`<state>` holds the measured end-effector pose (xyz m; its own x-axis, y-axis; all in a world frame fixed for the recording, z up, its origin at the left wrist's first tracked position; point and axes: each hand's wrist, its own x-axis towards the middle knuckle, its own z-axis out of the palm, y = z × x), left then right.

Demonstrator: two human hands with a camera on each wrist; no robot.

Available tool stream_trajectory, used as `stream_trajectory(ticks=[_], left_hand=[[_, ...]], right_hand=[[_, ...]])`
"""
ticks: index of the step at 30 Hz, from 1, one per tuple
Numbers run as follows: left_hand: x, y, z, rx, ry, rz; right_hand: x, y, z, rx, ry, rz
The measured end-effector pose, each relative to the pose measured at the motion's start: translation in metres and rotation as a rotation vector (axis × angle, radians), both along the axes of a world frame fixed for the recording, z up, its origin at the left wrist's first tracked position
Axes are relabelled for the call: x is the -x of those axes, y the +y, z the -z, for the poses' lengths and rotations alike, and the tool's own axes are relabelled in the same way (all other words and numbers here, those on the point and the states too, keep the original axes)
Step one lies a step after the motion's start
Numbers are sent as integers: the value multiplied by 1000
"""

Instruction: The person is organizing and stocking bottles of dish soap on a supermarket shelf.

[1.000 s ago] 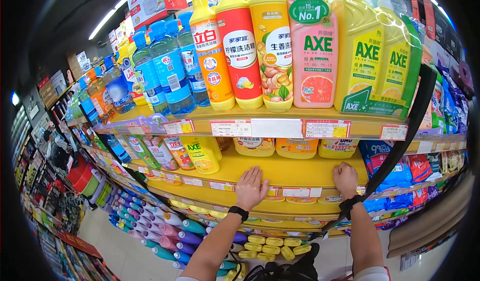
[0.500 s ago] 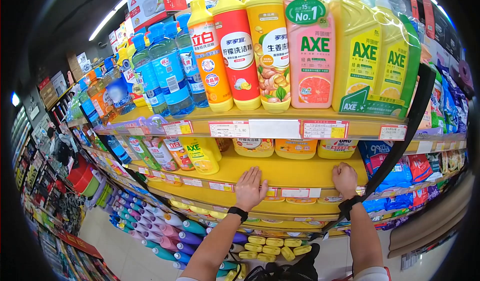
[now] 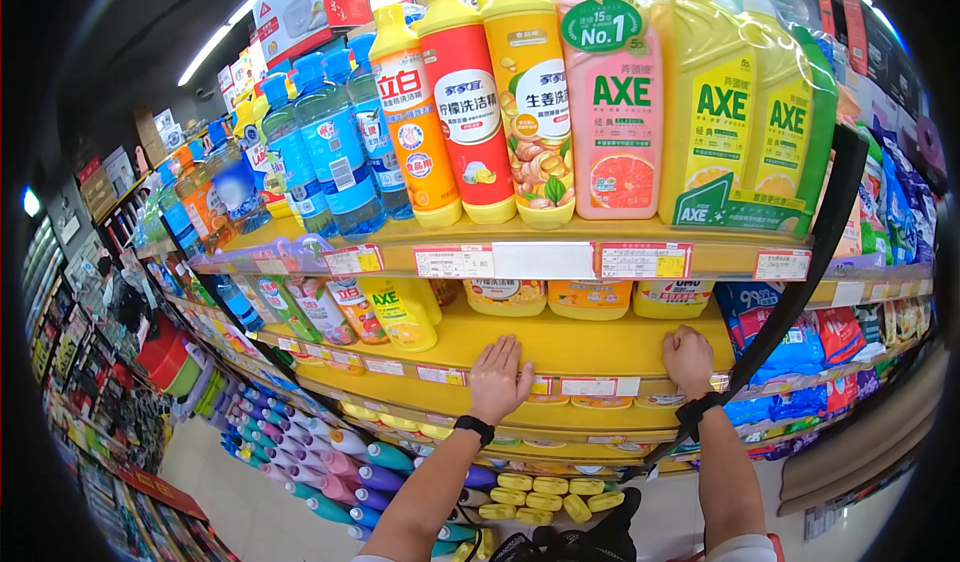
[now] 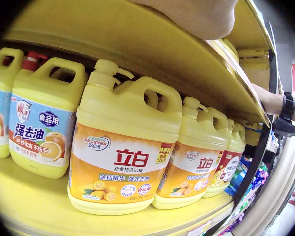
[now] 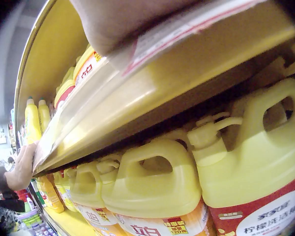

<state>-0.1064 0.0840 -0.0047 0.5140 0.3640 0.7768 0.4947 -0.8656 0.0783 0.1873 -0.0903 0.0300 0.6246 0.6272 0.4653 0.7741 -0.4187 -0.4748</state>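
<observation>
Zero hand shift: left hand [image 3: 500, 381] flat on shelf [image 3: 600, 339], fingers together; right hand [image 3: 690, 362] curled, nothing visibly pinched. AXE bottle [image 3: 401, 314] left of left fingers, untouched.

Yellow jugs [image 5: 150, 196] line the bottom of the frame beneath a shelf [image 5: 137, 108], its edge touched by the left hand [image 5: 23, 169] at left.

Upper-shelf bottles [image 3: 468, 112] slightly farther left in the head view (pink AXE bottle [image 3: 612, 112] too)
</observation>
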Motion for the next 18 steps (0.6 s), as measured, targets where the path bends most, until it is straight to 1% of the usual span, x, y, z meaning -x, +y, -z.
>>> stream_trajectory(ticks=[18], left_hand=[[0,-1,0,14,1,-1]], right_hand=[[1,0,-1,-6,8,2]])
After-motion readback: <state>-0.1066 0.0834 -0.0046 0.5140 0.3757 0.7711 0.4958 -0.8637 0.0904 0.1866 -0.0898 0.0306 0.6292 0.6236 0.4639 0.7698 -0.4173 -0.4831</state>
